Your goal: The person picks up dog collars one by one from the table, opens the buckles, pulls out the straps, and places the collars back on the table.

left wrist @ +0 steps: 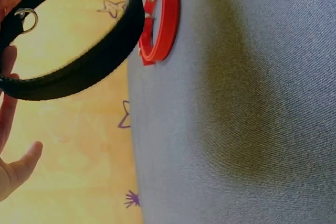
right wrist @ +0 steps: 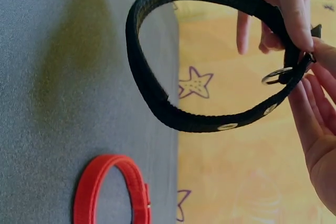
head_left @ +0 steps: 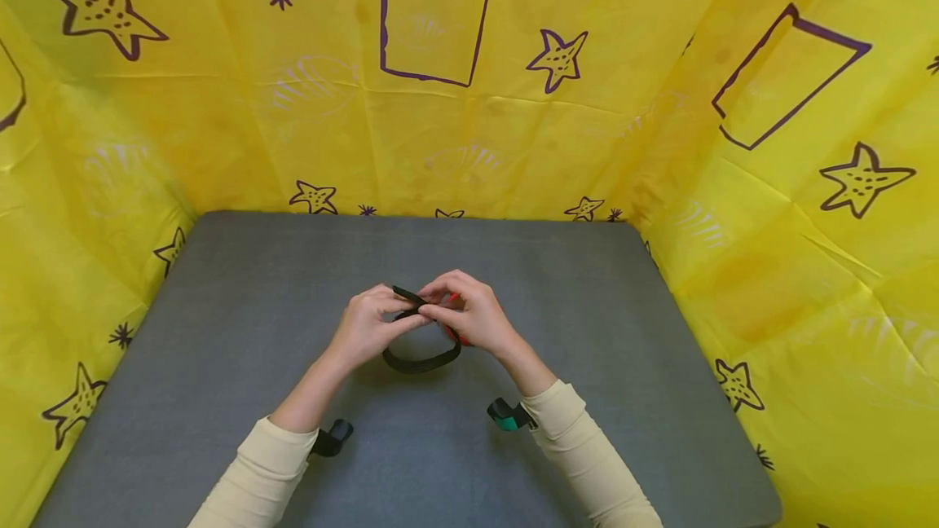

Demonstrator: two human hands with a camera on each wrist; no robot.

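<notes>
Both hands hold a black dog collar (head_left: 421,364) just above the table, closed into a loop. At the buckle end, the thumb and fingers of my left hand (head_left: 367,323) pinch the strap. Close against it, my right hand (head_left: 475,314) pinches the same part, its thumb and fingertips meeting the left thumb. In the right wrist view a metal ring (right wrist: 275,76) hangs beside the fingertips, and metal eyelets (right wrist: 228,127) line the strap. The fingers partly cover the buckle area. The loop hangs toward me, below the fingers.
A red collar (left wrist: 169,19) stands on its edge on the grey table (head_left: 587,292), behind the right hand in the head view. Yellow cloth walls (head_left: 469,129) with drawn stars enclose the table on the back and sides. Dark straps (head_left: 333,437) stick out at the forearms.
</notes>
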